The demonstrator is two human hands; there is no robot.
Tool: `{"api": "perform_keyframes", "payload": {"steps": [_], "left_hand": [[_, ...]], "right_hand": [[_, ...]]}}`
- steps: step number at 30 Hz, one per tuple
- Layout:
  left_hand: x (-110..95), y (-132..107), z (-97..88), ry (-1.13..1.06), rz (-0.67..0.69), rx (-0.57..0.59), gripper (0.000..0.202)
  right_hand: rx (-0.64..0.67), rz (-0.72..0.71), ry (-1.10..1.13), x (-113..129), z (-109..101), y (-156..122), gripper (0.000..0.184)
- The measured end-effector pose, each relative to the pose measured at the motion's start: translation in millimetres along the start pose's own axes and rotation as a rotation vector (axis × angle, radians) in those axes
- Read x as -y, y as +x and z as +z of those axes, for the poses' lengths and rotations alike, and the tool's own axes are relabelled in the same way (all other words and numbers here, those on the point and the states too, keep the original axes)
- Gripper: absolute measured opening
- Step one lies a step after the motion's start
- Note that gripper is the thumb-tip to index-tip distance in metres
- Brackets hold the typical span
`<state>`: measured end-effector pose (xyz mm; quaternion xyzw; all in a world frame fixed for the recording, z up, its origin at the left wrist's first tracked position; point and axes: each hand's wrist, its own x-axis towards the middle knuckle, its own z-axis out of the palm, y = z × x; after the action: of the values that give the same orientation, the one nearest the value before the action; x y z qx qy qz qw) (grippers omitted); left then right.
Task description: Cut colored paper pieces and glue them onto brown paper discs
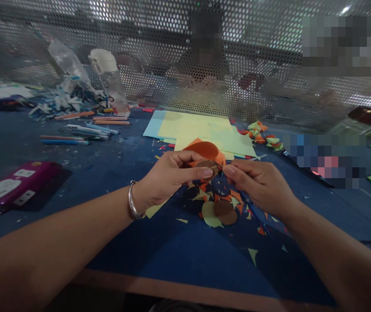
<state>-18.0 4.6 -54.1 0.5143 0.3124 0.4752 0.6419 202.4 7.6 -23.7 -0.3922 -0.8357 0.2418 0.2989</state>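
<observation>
My left hand (179, 173) is closed, with the thumb pressed on a brown paper disc (201, 164). A sheet of orange paper (209, 149) curls up just behind that disc, against the same fingers. My right hand (253, 180) pinches thumb to forefinger at the disc's right edge. A thin dark tip shows between its fingertips, too small to name. Below the hands, a pale yellow disc (210, 215) lies partly under another brown disc (226, 211), among orange and yellow paper scraps (235, 199).
Coloured paper sheets (198, 125) lie behind my hands, near a perforated metal screen (159, 56). At left are a purple packet (18, 184), several pens (65, 141) and a clear bottle (110, 84). Crumpled paper pieces (258, 130) and a blurred-out phone-like device (322, 162) are at right.
</observation>
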Motion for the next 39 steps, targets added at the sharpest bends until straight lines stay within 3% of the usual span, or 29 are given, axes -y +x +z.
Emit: {"api": "perform_keyframes", "payload": {"steps": [11,20,28,39], "left_hand": [[-7.0,-0.8,3.7,0.048,-0.044,0.001,0.019],[-2.8,1.6,1.2,-0.132,-0.051,0.070,0.009],[-1.3,1.0,-2.0,-0.029,-0.020,0.144,0.006],[-4.7,-1.0,2.6,-0.007,-0.059,0.065,0.006]], "right_hand": [[0.026,-0.008,0.014,-1.4,-1.0,0.2,0.050],[0.052,-0.015,-0.025,-2.3,-2.4,0.1,0.052],[0.069,-0.011,-0.014,-2.2,-2.4,-0.9,0.049],[0.029,0.033,0.055,-3.5,-0.1,-0.1,0.052]]}}
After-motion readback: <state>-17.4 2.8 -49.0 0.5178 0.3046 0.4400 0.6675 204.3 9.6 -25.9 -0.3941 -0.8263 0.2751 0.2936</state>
